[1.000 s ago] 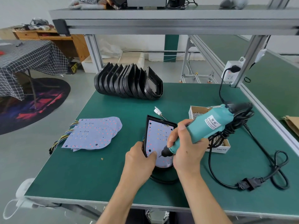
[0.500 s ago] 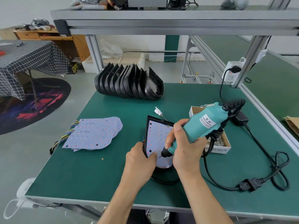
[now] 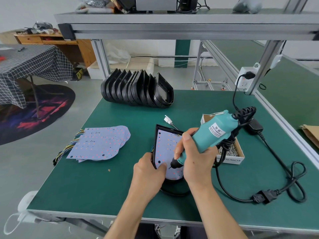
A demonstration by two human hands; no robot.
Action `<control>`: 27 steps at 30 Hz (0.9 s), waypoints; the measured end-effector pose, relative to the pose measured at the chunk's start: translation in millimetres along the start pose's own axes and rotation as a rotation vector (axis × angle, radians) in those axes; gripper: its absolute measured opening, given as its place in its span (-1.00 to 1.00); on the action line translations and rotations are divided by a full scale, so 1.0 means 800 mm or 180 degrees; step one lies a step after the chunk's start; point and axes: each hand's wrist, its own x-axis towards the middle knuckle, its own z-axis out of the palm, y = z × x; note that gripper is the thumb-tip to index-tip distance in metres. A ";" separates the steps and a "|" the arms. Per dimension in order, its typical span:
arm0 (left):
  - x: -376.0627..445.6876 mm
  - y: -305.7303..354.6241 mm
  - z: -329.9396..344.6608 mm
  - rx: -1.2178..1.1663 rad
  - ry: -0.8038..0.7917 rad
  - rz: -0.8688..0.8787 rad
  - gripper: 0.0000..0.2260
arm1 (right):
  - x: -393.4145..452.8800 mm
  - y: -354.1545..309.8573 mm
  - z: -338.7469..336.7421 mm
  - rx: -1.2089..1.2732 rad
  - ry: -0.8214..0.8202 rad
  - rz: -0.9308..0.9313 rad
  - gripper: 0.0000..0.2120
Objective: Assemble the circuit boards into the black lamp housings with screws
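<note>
On board (image 3: 168,144): screwdriver (image 3: 209,135), right hand (image 3: 193,157).

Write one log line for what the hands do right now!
left hand: steadies housing | right hand: grips screwdriver | tip: on board | step: screwing

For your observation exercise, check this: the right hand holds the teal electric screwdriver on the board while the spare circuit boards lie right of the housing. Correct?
No. The head view shows the spare circuit boards left of the housing. The right hand does hold the teal electric screwdriver on the board.

Single head-worn view, facing forward and down, close over green table (image 3: 103,187)
</note>
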 end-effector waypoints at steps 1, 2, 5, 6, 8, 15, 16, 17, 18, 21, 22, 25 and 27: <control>0.000 0.000 0.000 -0.0016 0.0000 -0.0008 -0.85 | 0.000 0.000 -0.001 0.0013 -0.0027 0.0001 -0.93; 0.000 0.000 0.000 -0.0026 -0.0009 -0.0017 -0.86 | -0.001 -0.001 -0.002 0.0061 -0.0085 0.0001 -0.95; 0.000 0.001 -0.001 -0.0014 -0.0039 -0.0016 -0.86 | 0.000 -0.006 -0.005 0.0247 -0.0229 0.0010 -0.89; 0.001 0.001 -0.001 -0.0002 -0.0045 -0.0026 -0.85 | 0.003 -0.010 -0.006 0.0276 -0.0187 -0.0012 -0.87; 0.000 0.004 -0.002 0.0002 -0.0068 -0.0056 -0.86 | 0.011 -0.024 -0.005 0.0417 -0.0028 -0.0141 -0.87; -0.010 0.017 -0.019 0.0390 0.0124 0.0034 -0.53 | 0.032 -0.079 -0.063 0.1009 0.0706 -0.0201 -0.78; -0.011 0.021 -0.023 0.0637 0.0309 0.0107 -0.52 | 0.030 -0.081 -0.074 0.0993 0.0785 -0.0164 -0.77; -0.011 0.027 -0.027 0.0844 0.0525 0.0214 -0.56 | 0.027 -0.082 -0.084 0.0967 0.0892 -0.0126 -0.77; -0.011 0.033 -0.029 0.0938 0.0733 0.0364 -0.62 | 0.025 -0.082 -0.093 0.0934 0.1016 -0.0084 -0.77; -0.003 0.067 -0.019 0.0546 0.0806 0.1026 -0.88 | 0.018 -0.077 -0.118 0.0837 0.1281 0.0008 -0.77; 0.001 0.082 -0.010 0.0387 0.0614 0.1205 -0.94 | 0.017 -0.076 -0.125 0.0868 0.1318 0.0054 -0.77; 0.021 0.129 0.037 0.0700 -0.0154 0.1855 -0.95 | 0.016 -0.072 -0.141 0.1171 0.1262 0.0263 -0.77; 0.036 0.156 0.079 0.1247 -0.0567 0.2260 -0.94 | 0.015 -0.070 -0.147 0.1299 0.1171 0.0328 -0.75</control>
